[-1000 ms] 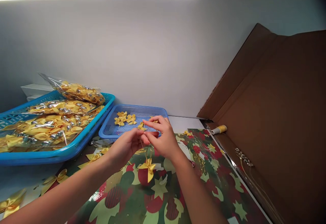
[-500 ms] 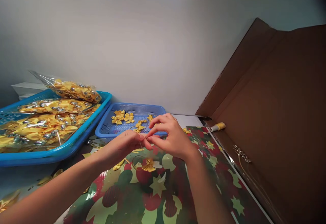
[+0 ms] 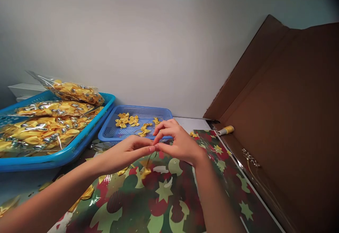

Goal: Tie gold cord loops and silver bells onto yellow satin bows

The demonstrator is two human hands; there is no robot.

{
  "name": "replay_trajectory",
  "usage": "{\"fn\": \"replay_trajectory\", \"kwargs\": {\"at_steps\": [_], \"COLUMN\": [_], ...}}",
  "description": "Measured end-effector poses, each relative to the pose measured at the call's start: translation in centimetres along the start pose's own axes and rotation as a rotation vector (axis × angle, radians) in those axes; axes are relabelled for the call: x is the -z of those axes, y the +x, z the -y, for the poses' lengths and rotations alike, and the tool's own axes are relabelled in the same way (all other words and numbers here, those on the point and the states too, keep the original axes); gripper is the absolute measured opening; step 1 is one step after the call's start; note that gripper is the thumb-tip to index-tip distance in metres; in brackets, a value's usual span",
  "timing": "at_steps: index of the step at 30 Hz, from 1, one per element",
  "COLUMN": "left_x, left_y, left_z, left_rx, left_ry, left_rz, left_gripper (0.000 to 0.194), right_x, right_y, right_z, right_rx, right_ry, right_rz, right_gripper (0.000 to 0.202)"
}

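Note:
My left hand (image 3: 136, 148) and my right hand (image 3: 174, 143) meet fingertip to fingertip above the patterned sheet (image 3: 127, 204). Both are closed in a pinch on a thin gold cord. From it dangles a yellow ribbon bow (image 3: 145, 173), blurred by motion, just over the sheet. The exact grip of each fingertip on the cord is too small to make out. Right behind my hands stands a small blue basket (image 3: 111, 140), with several yellow bows (image 3: 123, 120) lying in it.
At the left, a larger blue basket (image 3: 63, 157) holds clear bags (image 3: 39, 130) of yellow bows with silvery pieces. Loose ribbon (image 3: 86, 194) lies by my left forearm. A cardboard box (image 3: 286, 95) rises on the right, with a thread spool (image 3: 226, 130) and beaded piece (image 3: 251, 157) in it.
The bow that lay on the sheet with its cord now hangs below my hands. My left thumb has stretched out towards my right fingertips. The view has shifted slightly.

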State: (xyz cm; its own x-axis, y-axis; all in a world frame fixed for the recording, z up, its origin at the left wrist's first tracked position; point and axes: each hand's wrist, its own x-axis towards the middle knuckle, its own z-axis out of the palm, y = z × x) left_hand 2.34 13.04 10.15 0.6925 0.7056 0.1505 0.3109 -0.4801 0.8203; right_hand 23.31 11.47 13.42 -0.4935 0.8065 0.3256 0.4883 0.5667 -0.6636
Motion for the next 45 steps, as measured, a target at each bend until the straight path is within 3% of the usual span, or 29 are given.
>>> {"fn": "replay_trajectory", "kwargs": {"at_steps": [5, 12, 16, 19, 24, 32, 37, 41, 45], "left_x": [0.5, 0.3, 0.1, 0.0, 0.3, 1.7, 2.6, 2.8, 1.8], "left_y": [0.0, 0.3, 0.2, -0.1, -0.5, -0.1, 0.0, 0.1, 0.5], "left_z": [-0.4, 0.5, 0.0, -0.9, -1.7, -1.0, -0.3, 0.5, 0.9], "left_rx": [0.061, 0.109, 0.133, 0.042, -0.033, 0.002, 0.065, 0.119, 0.119], "left_ry": [-0.164, -0.377, -0.313, -0.080, 0.181, 0.119, 0.092, -0.023, -0.098], "left_rz": [0.088, -0.002, -0.094, -0.196, -0.221, -0.073, -0.005, -0.032, -0.108], "left_gripper": [0.030, 0.021, 0.024, 0.024, 0.029, 0.031, 0.035, 0.038, 0.038], "right_x": [0.3, 0.5, 0.4, 0.2, 0.0, 0.6, 1.0, 1.4, 0.7], "right_y": [0.0, -0.1, -0.1, 0.0, 0.0, -0.2, -0.4, -0.5, -0.1], "right_z": [0.0, 0.0, 0.1, 0.2, 0.0, -0.3, -1.7, -2.8, -2.8], "right_rx": [0.016, -0.026, -0.049, -0.049, -0.050, -0.104, -0.164, -0.222, -0.195], "right_ry": [0.072, 0.088, 0.077, 0.068, 0.045, 0.017, 0.015, 0.013, 0.215], "right_rz": [0.084, 0.062, 0.055, 0.039, 0.020, 0.079, 0.136, 0.174, 0.175], "right_gripper": [0.018, 0.017, 0.017, 0.017, 0.016, 0.016, 0.014, 0.006, 0.020]}}
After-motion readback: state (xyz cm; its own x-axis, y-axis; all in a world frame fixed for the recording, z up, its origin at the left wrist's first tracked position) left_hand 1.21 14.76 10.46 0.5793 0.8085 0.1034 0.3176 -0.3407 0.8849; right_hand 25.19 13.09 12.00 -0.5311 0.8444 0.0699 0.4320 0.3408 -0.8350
